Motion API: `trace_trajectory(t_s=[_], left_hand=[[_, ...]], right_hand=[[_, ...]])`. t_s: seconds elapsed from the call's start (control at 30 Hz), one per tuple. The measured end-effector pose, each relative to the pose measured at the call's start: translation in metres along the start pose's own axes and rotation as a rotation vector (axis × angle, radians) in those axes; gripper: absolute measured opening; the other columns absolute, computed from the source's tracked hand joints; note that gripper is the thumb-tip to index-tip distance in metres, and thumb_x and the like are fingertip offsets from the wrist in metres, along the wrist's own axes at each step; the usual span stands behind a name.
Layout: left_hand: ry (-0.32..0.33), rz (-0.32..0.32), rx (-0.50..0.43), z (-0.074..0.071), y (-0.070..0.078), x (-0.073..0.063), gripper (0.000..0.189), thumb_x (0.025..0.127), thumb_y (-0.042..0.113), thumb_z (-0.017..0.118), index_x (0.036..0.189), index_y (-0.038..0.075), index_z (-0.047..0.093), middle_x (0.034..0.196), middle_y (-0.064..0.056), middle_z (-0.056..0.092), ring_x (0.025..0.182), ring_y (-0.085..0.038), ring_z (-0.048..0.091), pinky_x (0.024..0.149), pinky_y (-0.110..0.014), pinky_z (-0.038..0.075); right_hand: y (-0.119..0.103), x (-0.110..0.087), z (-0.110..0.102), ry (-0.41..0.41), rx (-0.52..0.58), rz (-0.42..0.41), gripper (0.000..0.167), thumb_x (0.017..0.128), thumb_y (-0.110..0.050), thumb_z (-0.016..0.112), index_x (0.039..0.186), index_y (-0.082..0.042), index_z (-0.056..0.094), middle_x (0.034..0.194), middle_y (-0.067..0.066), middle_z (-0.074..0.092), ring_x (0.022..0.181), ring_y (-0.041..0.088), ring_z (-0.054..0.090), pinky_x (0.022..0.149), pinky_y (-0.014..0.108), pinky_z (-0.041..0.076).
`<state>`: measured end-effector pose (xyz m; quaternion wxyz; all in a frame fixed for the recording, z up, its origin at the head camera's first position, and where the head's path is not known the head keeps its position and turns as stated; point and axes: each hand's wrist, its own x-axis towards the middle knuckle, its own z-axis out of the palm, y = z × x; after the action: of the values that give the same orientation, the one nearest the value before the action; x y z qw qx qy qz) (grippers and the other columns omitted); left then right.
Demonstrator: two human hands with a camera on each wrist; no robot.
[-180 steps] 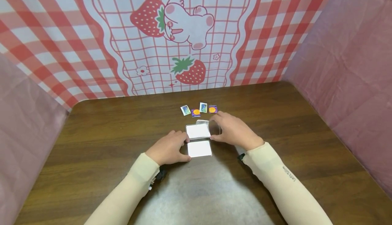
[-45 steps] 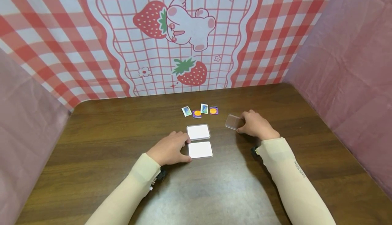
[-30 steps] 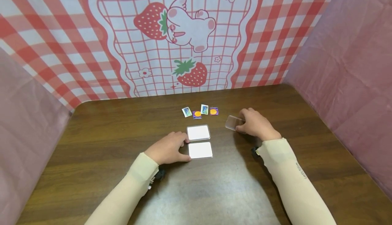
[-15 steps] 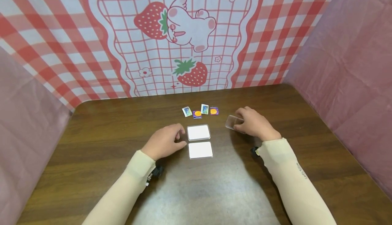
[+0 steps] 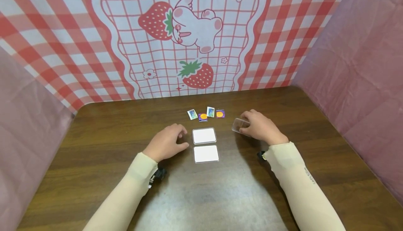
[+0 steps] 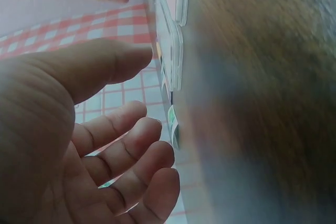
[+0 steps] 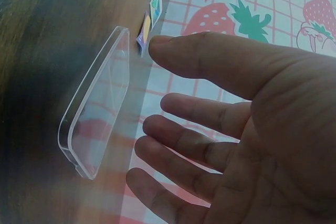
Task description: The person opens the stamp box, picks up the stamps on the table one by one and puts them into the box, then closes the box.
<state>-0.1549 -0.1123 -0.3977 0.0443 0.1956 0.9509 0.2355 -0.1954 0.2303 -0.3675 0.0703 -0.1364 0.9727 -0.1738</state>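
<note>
Our left hand (image 5: 165, 142) has drawn back from the two white-faced cases (image 5: 204, 136) toward the bench (image 5: 110, 133)'s left edge, fingers loose, holding nothing. Our right hand (image 5: 261, 128), also released, is just beside the clear case (image 5: 238, 124), which lies nearer the right edge; four small cards (image 5: 210, 112) lie toward the far edge.

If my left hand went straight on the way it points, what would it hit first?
Probably the farther white clear-rimmed panel, though your left hand might pass above it; height is unclear.

A clear shell (image 5: 238, 124) lies flat near two white, clear-rimmed cases (image 5: 204, 136).
</note>
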Motion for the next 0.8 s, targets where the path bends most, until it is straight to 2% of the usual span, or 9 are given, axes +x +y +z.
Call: trace_trajectory(t_s=[0.57,0.8], left_hand=[[0.003,-0.04,-0.018,-0.003,-0.007,0.0,0.045,0.093,0.036,0.077,0.128,0.01,0.065,0.111,-0.005,0.064,0.101,-0.021,0.061,0.091,-0.043,0.052],[0.005,-0.051,-0.021,-0.002,-0.011,0.002,0.047,0.094,0.038,0.076,0.129,0.01,0.065,0.112,-0.006,0.064,0.102,-0.021,0.06,0.091,-0.044,0.052]], right_hand=[[-0.002,0.0,0.0,-0.004,0.001,-0.006,0.052,0.09,-0.024,0.08,0.133,0.001,0.063,0.121,0.019,0.062,0.101,0.031,0.063,0.086,0.056,0.052],[-0.002,0.001,0.0,-0.022,0.007,-0.002,0.053,0.091,-0.024,0.08,0.135,-0.001,0.062,0.125,0.019,0.062,0.106,0.033,0.063,0.09,0.057,0.052]])
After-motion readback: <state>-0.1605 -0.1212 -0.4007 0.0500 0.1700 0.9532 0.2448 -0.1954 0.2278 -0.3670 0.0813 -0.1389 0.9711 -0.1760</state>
